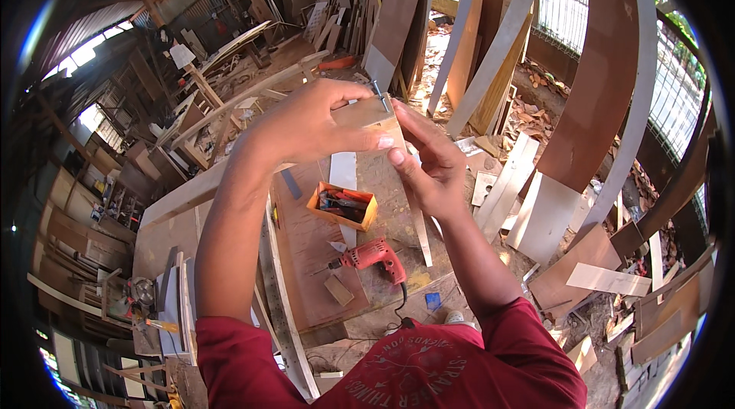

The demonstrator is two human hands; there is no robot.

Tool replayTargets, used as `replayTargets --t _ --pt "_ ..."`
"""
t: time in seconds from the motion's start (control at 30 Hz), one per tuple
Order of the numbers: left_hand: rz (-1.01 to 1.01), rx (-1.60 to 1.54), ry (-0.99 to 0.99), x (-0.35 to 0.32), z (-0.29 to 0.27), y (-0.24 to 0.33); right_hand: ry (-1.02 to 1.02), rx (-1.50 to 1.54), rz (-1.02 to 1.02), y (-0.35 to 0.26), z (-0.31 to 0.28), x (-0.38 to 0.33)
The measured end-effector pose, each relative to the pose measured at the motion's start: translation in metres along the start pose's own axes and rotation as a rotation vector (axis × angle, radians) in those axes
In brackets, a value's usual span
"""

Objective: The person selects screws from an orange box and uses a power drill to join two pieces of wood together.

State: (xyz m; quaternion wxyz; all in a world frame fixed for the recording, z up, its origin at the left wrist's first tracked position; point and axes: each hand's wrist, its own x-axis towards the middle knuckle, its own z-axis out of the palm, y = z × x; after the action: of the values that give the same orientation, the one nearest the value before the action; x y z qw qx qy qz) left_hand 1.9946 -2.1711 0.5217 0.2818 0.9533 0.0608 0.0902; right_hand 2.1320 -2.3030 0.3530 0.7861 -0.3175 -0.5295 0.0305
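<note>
My left hand (306,122) grips a pale wooden piece (366,114), with its thumb on the near face and its fingers on the far side. A metal screw or bolt (380,95) stands up tilted at the top end of the wood. My right hand (435,172) pinches the right edge of the same piece, thumb and fingers close to that end. A narrow wooden strip (419,229) runs down below the hands; whether it joins the held piece is hidden. Under my hands, a red power drill (371,256) lies on the worktable (306,286).
An open yellow box (370,215) of hand tools stands beside the drill. A small wood block (338,290) lies near the drill bit. Long boards (593,65) lean at the right, over scattered offcuts (609,279) and dry leaves. A long wooden rail (279,294) runs along the left.
</note>
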Motion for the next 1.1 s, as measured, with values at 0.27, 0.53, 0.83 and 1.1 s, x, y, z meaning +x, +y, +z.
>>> replayTargets --t 0.27,0.53,0.83,1.1 --pt "-0.046 -0.012 -0.072 0.006 0.001 0.005 -0.031 0.109 0.006 -0.018 -0.013 0.030" --pt "-0.068 0.052 -0.103 0.006 0.001 0.007 -0.118 0.038 -0.036 -0.019 -0.017 0.035" --pt "-0.006 -0.014 -0.020 -0.006 0.004 0.003 -0.181 -0.037 -0.077 -0.021 -0.018 0.036" --pt "-0.052 0.296 0.126 -0.029 0.005 0.025 -0.199 -0.115 -0.152 -0.023 -0.013 0.038"
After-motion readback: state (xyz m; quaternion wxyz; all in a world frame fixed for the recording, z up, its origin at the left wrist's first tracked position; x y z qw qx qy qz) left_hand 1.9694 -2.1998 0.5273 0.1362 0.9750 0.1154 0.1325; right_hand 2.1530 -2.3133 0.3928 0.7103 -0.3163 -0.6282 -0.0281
